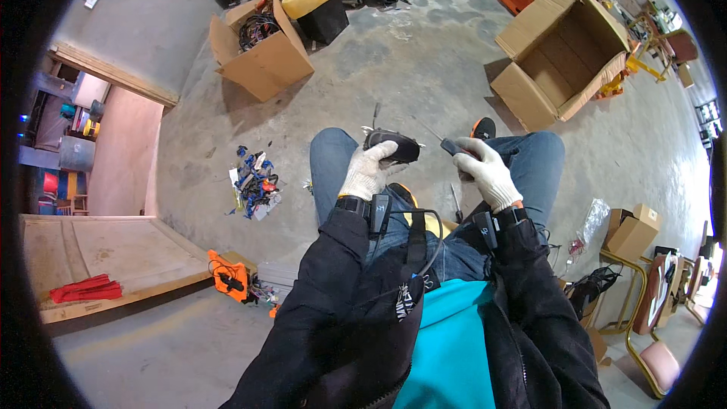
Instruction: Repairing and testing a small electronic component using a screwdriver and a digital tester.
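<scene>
My left hand (pixel 367 170), in a white knit glove, is closed around a dark, rounded device part (pixel 406 150) with small pale pieces along its edge. I cannot make out its exact kind. A thin metal rod (pixel 376 112) shows just beyond it; whether it is joined to the part is unclear. In my gloved right hand (pixel 488 174) is a screwdriver (pixel 452 147), gripped by its dark handle. Its slim shaft points toward the held part, and its tip is apart from it. Between my legs, another slender tool (pixel 456 198) lies on the floor.
A pile of blue and black scraps (pixel 257 183) lies left of my knee. Farther off stand a cardboard box with cables (pixel 265 68), a black bin with a yellow top (pixel 322 19) and an open carton (pixel 530 95). An orange tool-like object (pixel 229 276) sits lower left.
</scene>
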`<move>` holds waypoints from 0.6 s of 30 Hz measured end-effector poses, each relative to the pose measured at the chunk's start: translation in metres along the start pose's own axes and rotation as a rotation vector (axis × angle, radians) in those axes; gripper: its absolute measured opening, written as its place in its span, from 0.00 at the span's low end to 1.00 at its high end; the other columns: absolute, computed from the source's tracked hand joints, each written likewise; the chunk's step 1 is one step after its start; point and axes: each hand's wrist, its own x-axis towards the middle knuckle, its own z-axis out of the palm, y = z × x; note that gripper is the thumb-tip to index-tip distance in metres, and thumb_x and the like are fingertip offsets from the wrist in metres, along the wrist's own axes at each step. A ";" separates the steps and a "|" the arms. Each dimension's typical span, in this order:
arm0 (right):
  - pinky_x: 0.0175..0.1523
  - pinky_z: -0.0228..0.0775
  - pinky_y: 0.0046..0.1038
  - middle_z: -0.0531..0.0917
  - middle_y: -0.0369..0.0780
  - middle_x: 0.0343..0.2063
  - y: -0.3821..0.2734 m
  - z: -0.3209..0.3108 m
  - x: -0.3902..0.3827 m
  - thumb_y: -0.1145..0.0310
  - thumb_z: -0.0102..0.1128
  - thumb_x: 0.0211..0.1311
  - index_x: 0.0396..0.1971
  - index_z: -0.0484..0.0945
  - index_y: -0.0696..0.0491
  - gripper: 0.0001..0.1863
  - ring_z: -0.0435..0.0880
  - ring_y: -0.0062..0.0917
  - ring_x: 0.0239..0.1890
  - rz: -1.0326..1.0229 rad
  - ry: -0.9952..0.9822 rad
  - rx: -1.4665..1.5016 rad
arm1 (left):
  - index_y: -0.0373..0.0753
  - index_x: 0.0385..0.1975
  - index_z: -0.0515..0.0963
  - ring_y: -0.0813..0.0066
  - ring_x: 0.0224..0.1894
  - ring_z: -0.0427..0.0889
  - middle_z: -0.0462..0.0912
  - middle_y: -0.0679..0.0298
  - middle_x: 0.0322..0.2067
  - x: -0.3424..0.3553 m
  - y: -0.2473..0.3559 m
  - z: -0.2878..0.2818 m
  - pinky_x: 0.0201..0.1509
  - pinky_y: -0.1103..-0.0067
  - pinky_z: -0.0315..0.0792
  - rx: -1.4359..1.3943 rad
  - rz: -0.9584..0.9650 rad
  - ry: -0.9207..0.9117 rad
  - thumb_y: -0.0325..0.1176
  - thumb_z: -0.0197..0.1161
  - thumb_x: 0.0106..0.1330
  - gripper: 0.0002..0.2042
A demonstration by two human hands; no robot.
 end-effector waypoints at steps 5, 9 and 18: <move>0.40 0.76 0.23 0.83 0.39 0.37 -0.007 -0.004 -0.003 0.62 0.70 0.63 0.52 0.80 0.60 0.23 0.82 0.20 0.36 -0.034 0.076 0.129 | 0.39 0.58 0.77 0.58 0.47 0.88 0.86 0.54 0.48 0.000 0.001 0.005 0.49 0.61 0.87 0.138 -0.001 0.034 0.29 0.68 0.67 0.20; 0.33 0.69 0.21 0.81 0.35 0.29 -0.019 0.000 -0.007 0.64 0.69 0.65 0.50 0.81 0.59 0.18 0.78 0.17 0.28 -0.027 0.087 0.224 | 0.46 0.61 0.77 0.65 0.48 0.88 0.85 0.60 0.49 -0.001 0.000 0.005 0.46 0.64 0.88 0.236 0.050 0.095 0.34 0.69 0.69 0.20; 0.30 0.65 0.20 0.78 0.33 0.25 -0.017 0.004 -0.007 0.65 0.67 0.66 0.48 0.81 0.59 0.15 0.76 0.17 0.24 -0.045 0.004 0.173 | 0.45 0.61 0.77 0.69 0.45 0.87 0.84 0.62 0.49 0.001 -0.001 0.008 0.44 0.71 0.88 0.433 0.070 0.208 0.40 0.67 0.72 0.20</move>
